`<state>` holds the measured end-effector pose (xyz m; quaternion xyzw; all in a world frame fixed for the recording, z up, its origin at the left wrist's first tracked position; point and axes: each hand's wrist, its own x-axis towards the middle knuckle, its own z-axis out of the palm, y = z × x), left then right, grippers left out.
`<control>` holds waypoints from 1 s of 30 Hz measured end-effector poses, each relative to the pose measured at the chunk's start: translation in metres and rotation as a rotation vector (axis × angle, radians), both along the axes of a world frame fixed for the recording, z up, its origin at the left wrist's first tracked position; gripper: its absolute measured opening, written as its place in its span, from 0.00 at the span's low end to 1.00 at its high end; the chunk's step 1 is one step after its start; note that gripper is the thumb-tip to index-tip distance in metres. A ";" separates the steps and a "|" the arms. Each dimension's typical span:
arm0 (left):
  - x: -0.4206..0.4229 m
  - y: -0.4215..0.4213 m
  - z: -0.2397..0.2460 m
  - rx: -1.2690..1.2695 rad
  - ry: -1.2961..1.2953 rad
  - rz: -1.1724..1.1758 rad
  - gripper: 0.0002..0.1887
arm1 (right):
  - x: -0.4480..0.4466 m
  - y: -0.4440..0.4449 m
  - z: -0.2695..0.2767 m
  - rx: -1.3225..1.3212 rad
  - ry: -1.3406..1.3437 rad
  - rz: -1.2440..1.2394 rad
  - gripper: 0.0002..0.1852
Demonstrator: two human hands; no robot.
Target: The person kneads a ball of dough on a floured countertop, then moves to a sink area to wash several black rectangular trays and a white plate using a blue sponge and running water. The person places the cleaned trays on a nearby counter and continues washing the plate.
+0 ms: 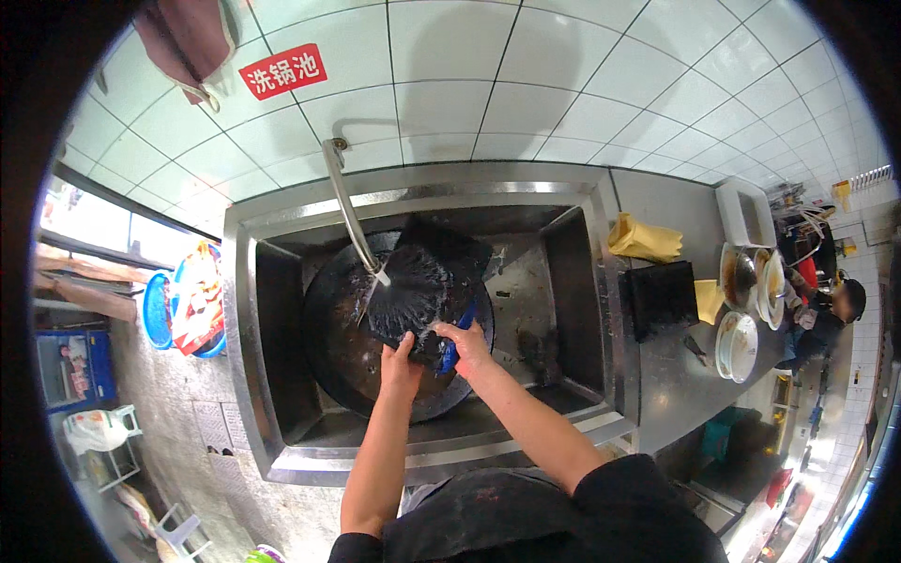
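Water from the metal faucet (350,211) runs over a black flat item (405,288), whose exact kind I cannot tell. My left hand (402,366) grips its near edge, thumb on top. In my right hand (464,346) is a blue brush or scrubber (449,355), partly hidden by the fingers, held against the black item. Both hands are above a large dark wok (338,373) with brownish water inside, which stands in the stainless steel sink (436,454). Another black piece (450,243) lies at the wok's far side.
Right of the sink, the metal counter (658,394) holds yellow rubber gloves (644,239), a black square item (662,299), stacked plates (737,345) and a white bin (746,211). A person (823,317) is farther right. Blue tubs (158,310) stand left of the sink.
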<state>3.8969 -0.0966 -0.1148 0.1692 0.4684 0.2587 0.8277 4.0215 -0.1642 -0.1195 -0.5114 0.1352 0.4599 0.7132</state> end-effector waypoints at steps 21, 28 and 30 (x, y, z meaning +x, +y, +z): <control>0.025 0.025 0.024 -0.066 0.002 0.075 0.20 | 0.020 -0.019 0.073 -0.010 -1.757 0.698 0.33; -0.015 0.026 0.032 0.049 0.018 -0.052 0.20 | 0.114 -0.015 -0.011 -0.355 -1.385 0.393 0.23; -0.015 0.024 0.040 0.080 0.019 -0.073 0.20 | 0.115 -0.005 0.009 -0.275 -1.243 0.384 0.20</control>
